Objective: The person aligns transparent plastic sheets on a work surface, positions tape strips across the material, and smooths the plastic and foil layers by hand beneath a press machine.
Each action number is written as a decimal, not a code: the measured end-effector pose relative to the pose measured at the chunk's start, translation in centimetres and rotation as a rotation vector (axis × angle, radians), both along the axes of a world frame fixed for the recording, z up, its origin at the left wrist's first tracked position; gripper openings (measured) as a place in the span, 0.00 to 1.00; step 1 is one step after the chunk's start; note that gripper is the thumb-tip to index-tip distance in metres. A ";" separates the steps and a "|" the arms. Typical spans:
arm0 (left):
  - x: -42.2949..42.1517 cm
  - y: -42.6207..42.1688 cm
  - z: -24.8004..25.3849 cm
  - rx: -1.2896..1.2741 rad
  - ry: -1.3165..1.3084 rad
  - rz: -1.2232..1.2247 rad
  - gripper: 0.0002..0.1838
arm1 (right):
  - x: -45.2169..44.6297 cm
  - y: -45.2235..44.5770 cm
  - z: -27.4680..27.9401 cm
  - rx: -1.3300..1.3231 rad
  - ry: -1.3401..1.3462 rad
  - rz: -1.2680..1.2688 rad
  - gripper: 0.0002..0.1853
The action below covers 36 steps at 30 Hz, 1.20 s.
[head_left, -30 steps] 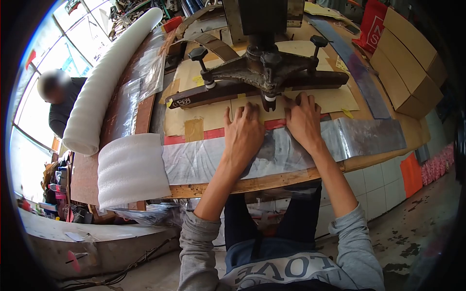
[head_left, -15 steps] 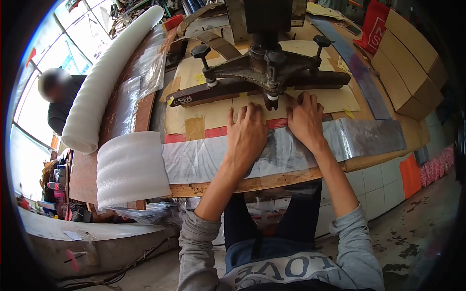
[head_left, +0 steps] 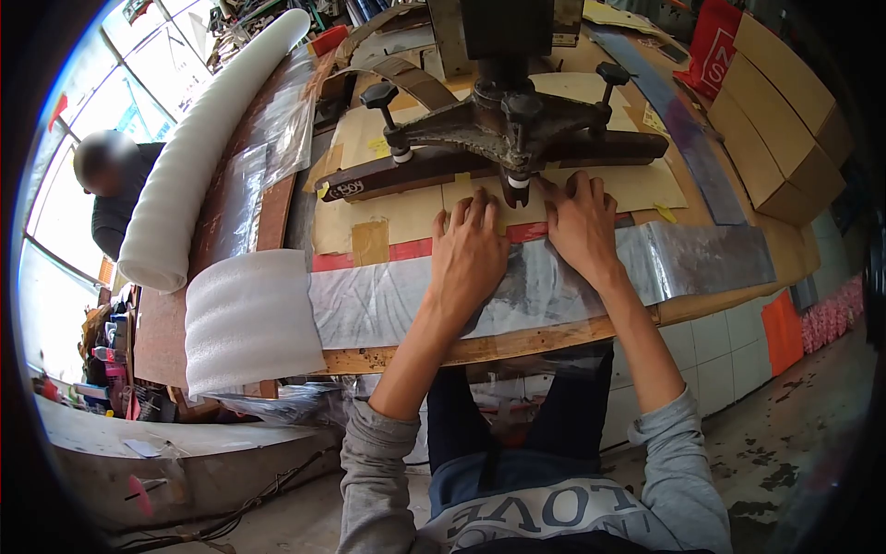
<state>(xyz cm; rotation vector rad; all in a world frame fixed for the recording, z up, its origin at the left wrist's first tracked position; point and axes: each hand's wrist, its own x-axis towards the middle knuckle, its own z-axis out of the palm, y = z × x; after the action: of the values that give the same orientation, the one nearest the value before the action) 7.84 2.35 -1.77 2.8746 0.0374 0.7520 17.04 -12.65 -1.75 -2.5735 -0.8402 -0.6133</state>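
Both my hands rest on the work on the table, in front of a dark metal press bar (head_left: 489, 166) marked with white writing. My left hand (head_left: 468, 245) lies palm down, its fingers stretched forward onto tan cardboard (head_left: 406, 217). My right hand (head_left: 583, 226) is beside it, fingers apart and slightly bent, the thumb side towards the bar's centre. Nothing is seen gripped in either hand. Under my palms run a red strip (head_left: 411, 250) and a clear plastic sheet (head_left: 369, 300). What lies directly beneath my fingertips is hidden.
A clamp frame (head_left: 498, 125) with black knobs stands over the bar. White foam sheet (head_left: 249, 319) hangs over the table's left front, and a long foam roll (head_left: 198, 166) lies behind it. Cardboard boxes (head_left: 775, 120) stand at right. Another person (head_left: 120, 185) is at far left.
Both hands stay almost in place. My right hand's fingers have shifted very slightly; the clamp and sheets look the same.
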 end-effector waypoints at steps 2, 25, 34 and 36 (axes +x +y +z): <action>0.1 0.1 0.1 -0.006 -0.003 -0.006 0.22 | 0.0 0.0 0.1 -0.010 -0.002 -0.003 0.20; 0.1 -0.1 0.8 0.062 0.023 0.034 0.20 | 0.0 0.0 0.1 -0.023 0.004 -0.031 0.18; 0.3 0.0 0.5 0.068 -0.013 0.042 0.21 | 0.0 0.0 0.2 -0.021 0.003 -0.029 0.19; 0.3 0.0 0.4 0.066 -0.015 0.042 0.21 | -0.1 0.0 0.2 -0.021 0.002 -0.026 0.19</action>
<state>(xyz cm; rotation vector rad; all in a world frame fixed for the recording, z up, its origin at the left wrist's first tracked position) 8.19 2.35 -1.35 2.9391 0.0727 0.7966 16.97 -12.64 -1.56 -2.6072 -0.8176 -0.6124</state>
